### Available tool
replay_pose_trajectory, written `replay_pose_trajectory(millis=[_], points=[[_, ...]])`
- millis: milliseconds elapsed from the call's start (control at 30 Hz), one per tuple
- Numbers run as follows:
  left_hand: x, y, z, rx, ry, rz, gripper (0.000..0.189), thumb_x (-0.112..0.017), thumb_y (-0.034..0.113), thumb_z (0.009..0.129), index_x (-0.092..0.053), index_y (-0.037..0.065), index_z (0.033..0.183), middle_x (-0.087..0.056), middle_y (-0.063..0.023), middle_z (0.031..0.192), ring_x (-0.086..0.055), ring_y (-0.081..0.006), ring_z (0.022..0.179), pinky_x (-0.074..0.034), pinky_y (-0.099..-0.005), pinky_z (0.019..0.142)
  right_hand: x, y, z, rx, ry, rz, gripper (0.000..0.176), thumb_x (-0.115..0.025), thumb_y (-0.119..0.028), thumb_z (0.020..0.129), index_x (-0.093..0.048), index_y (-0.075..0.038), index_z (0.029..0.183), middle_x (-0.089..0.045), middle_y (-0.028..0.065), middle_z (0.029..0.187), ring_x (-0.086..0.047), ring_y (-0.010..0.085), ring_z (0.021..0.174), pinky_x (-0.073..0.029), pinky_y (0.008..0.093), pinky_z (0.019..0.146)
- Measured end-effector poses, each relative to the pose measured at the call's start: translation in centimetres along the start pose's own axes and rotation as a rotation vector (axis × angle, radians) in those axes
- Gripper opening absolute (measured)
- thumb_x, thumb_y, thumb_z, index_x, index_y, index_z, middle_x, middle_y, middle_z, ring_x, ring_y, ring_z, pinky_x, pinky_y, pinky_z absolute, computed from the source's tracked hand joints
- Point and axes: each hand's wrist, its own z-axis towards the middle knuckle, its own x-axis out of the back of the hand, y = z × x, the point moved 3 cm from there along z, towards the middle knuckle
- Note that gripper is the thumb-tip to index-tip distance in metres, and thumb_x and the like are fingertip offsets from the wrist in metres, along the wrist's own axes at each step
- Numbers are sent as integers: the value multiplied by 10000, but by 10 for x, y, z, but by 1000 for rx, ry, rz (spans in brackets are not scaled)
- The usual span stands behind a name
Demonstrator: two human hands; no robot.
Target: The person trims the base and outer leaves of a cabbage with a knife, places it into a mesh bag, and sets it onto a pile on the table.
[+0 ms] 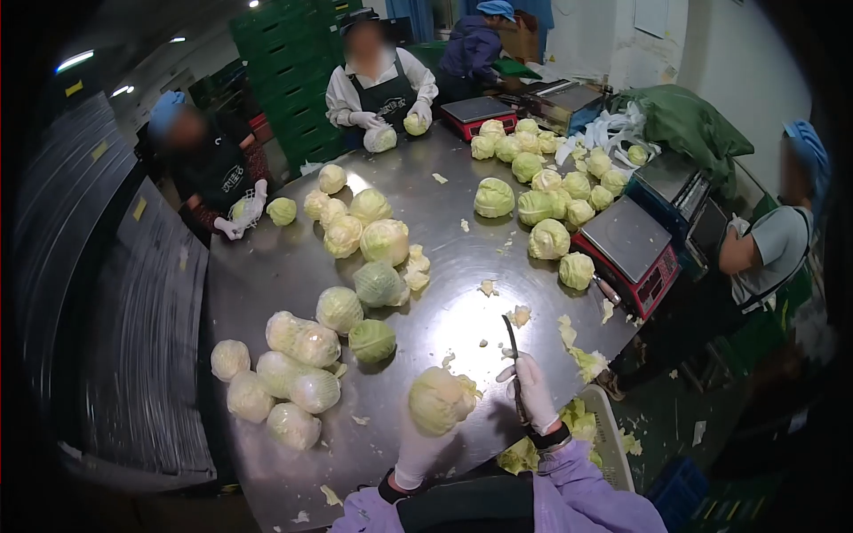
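My left hand [421, 451], in a white glove, holds a pale trimmed cabbage [437, 401] near the table's front edge; its fingers are mostly hidden behind the cabbage. To the right, my gloved right hand [533, 391] is wrapped around the handle of a knife [511, 336]. The dark, narrow blade points up and away from me, apart from the cabbage. Loose leaf scraps [521, 315] lie on the metal table [444, 306] beyond the blade. A green cabbage [371, 341] sits to the left of my work, beside several net-wrapped cabbages [302, 339].
A white basket [613, 435] of leaves stands below the right table edge. Red scales [627, 244] and a heap of cabbages [551, 200] occupy the far right. Co-workers stand around the table, one handling cabbages [380, 138] opposite me. Green crates [280, 80] are stacked behind.
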Motion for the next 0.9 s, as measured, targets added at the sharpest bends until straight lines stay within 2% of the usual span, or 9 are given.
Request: replay_pose_trajectory(millis=[133,200,267,333,467,533,633,767,900], points=[[4,2,0,-402,-61,552,1101,-866,134,628,-155,68,1465,-351,-143,1383,-432,-256,1245,-392,-363,1036,-20,-20,-25,-53,-178,151,478,-475,-204,984,-335,-54,1415,-628,59,882,-517,62,570,-422,187,517],[0,4,-1,-378,-121,509,1125,-871,138,619,-137,70,1469,-348,-145,1387,-426,-260,1253,-390,-368,1039,-33,-14,-31,-182,-437,199,547,-519,-242,962,-312,-12,1413,-635,75,877,-532,79,583,-439,201,546],[2,1,-3,-345,-176,474,1149,-876,142,611,-120,72,1474,-344,-148,1390,-420,-264,1261,-388,-372,1042,-33,1,-29,-262,-407,189,557,-562,-251,939,-359,4,1391,-615,47,903,-539,78,630,-442,210,572],[14,-7,4,12,-152,-113,1151,-877,147,614,-117,65,1474,-337,-145,1403,-406,-260,1276,-377,-381,1053,-30,4,-26,-245,-337,248,447,-557,-198,942,-455,15,1321,-579,9,769,-522,60,613,-416,194,533],[28,-21,4,407,-423,-191,999,-804,191,735,-135,75,1467,-363,-121,1385,-405,-225,1268,-360,-363,1059,-36,-13,-30,-174,-409,-23,397,-589,-204,932,-533,-27,1282,-589,-8,774,-505,43,619,-432,196,543],[27,-23,3,469,-377,-256,921,-780,191,759,-175,73,1443,-384,-114,1361,-415,-217,1253,-364,-355,1054,-32,-16,-31,-156,-379,-105,379,-619,-191,903,-573,-69,1259,-636,35,779,-566,92,605,-460,226,556],[19,-14,4,513,-275,-344,787,-747,180,792,-248,69,1391,-420,-99,1310,-433,-204,1223,-372,-345,1043,-21,-30,-36,659,-132,-849,477,-651,-91,795,-570,-121,1264,-620,126,705,-610,260,612,-484,331,577],[19,-18,2,453,-224,-337,706,-728,144,802,-292,66,1352,-445,-83,1250,-447,-197,1194,-384,-341,1030,-23,-41,-50,628,-290,-1171,649,-646,-56,670,-519,-146,1300,-635,80,695,-616,287,607,-499,404,589],[14,-17,0,423,-245,-270,601,-693,104,827,-342,40,1312,-476,-106,1234,-484,-194,1154,-426,-342,990,-22,-51,-50,595,-387,-1252,701,-642,-106,707,-431,-158,1374,-612,45,685,-613,244,584,-488,357,537]])
